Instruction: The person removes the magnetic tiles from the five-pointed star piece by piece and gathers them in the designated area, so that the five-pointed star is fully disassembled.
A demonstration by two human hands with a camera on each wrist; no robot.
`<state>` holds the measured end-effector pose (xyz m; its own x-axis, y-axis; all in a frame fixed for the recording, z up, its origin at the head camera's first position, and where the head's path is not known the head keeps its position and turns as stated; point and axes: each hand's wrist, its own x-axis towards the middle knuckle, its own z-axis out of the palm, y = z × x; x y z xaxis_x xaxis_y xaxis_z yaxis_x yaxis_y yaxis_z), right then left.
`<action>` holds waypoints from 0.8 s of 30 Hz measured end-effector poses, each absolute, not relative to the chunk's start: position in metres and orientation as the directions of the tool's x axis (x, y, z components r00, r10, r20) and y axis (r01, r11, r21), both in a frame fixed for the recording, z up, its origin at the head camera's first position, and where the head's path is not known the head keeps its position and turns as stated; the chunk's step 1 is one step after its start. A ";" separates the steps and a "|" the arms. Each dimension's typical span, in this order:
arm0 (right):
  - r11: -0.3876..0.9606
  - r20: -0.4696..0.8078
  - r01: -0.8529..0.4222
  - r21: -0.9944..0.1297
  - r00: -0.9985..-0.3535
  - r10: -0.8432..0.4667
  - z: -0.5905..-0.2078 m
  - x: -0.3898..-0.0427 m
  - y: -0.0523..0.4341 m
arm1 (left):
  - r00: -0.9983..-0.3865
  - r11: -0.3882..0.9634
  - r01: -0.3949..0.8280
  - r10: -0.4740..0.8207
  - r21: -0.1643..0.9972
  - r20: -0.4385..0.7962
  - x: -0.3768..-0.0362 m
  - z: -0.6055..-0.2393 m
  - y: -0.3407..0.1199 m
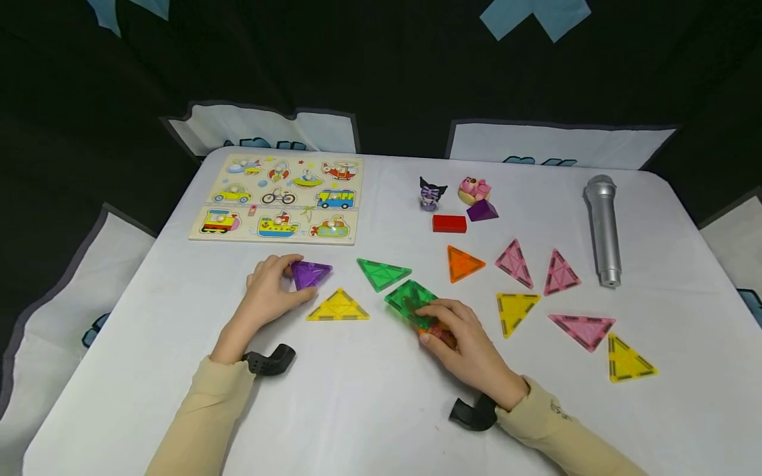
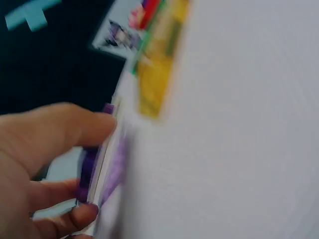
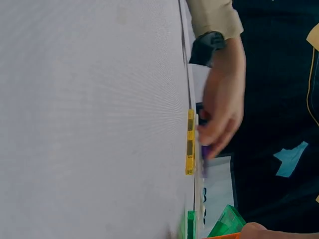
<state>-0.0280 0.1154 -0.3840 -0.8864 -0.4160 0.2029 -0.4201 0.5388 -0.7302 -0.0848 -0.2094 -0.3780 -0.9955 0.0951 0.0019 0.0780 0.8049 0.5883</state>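
My left hand (image 1: pixel 280 281) pinches a purple triangle tile (image 1: pixel 312 273) lying on the white table (image 1: pixel 357 396). The blurred left wrist view shows thumb and fingers on that purple tile (image 2: pixel 102 164), with a yellow tile (image 2: pixel 157 69) beyond. My right hand (image 1: pixel 437 324) grips a green tile (image 1: pixel 409 299) lifted at an angle, with an orange-red tile (image 1: pixel 442 334) under the fingers. A yellow triangle (image 1: pixel 338 307) and a green triangle (image 1: pixel 383 272) lie between the hands. In the right wrist view the yellow tile (image 3: pixel 190 142) shows edge-on, along with the green tile (image 3: pixel 227 224).
More triangles lie to the right: orange (image 1: pixel 463 263), pink (image 1: pixel 514 263), pink (image 1: pixel 559 273), yellow (image 1: pixel 515 309). A silver microphone (image 1: pixel 603 228) lies far right. A vehicle puzzle board (image 1: pixel 280 197), a red block (image 1: pixel 449 223) and small figurines (image 1: pixel 431 193) sit at the back.
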 end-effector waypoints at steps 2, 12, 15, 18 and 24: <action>0.542 0.197 -0.414 -0.732 -0.889 -0.413 -0.384 -0.028 0.116 | -0.997 0.814 0.041 0.073 0.579 -0.032 -0.087 -0.381 -0.213; 0.546 0.169 -0.387 -0.743 -0.898 -0.406 -0.385 -0.019 0.121 | -0.963 0.668 0.256 0.241 0.699 0.122 -0.065 -0.368 -0.161; 0.548 0.163 -0.385 -0.743 -0.898 -0.409 -0.385 -0.016 0.121 | -0.925 0.531 0.266 0.376 0.804 0.058 -0.054 -0.370 -0.130; 0.545 0.166 -0.391 -0.741 -0.894 -0.416 -0.386 -0.012 0.121 | -0.901 0.457 0.181 0.431 0.871 -0.039 -0.045 -0.375 -0.106; 0.540 0.177 -0.395 -0.743 -0.894 -0.411 -0.386 -0.009 0.121 | -0.918 0.284 -0.023 0.374 0.958 -0.133 -0.040 -0.387 -0.086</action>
<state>-0.0090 0.1214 -0.3859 -0.8944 -0.4107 0.1774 -0.3954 0.5401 -0.7429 -0.0404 -0.0857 -0.3871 -0.9180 0.3736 -0.1332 -0.0233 0.2844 0.9584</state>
